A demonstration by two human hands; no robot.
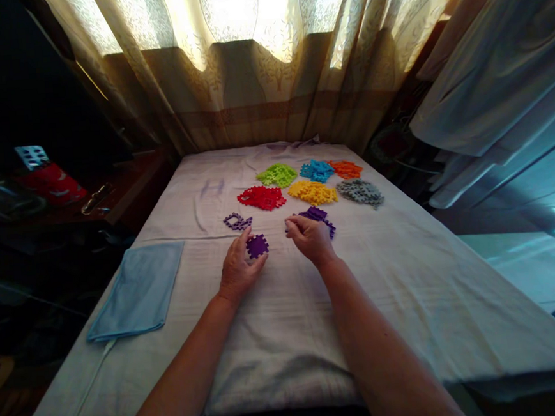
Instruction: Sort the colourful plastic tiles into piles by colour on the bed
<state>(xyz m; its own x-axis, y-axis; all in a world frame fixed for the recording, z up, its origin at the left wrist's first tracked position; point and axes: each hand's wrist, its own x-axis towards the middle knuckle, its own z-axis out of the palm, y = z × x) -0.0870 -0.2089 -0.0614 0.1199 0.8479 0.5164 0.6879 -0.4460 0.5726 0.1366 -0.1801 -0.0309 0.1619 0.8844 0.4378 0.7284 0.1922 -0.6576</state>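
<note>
The fingers point(244, 237) of the left hand point(237, 269) close narrowly round a purple tile point(257, 245), forefinger above it and thumb below, the tile lying flat on the bed point(410, 300). The right hand point(311, 237) is curled with its fingers point(292, 225) bent down at the near edge of the purple pile point(318, 215); whether they grip a piece I cannot tell. A hollow purple piece point(237, 221) lies just beyond the left hand. Farther back sit the red pile point(261, 197), yellow pile point(313, 192), grey pile point(360, 192), green pile point(277, 174), blue pile point(317, 170) and orange pile point(345, 168). A blue cloth point(137, 289) lies at the left edge.
</note>
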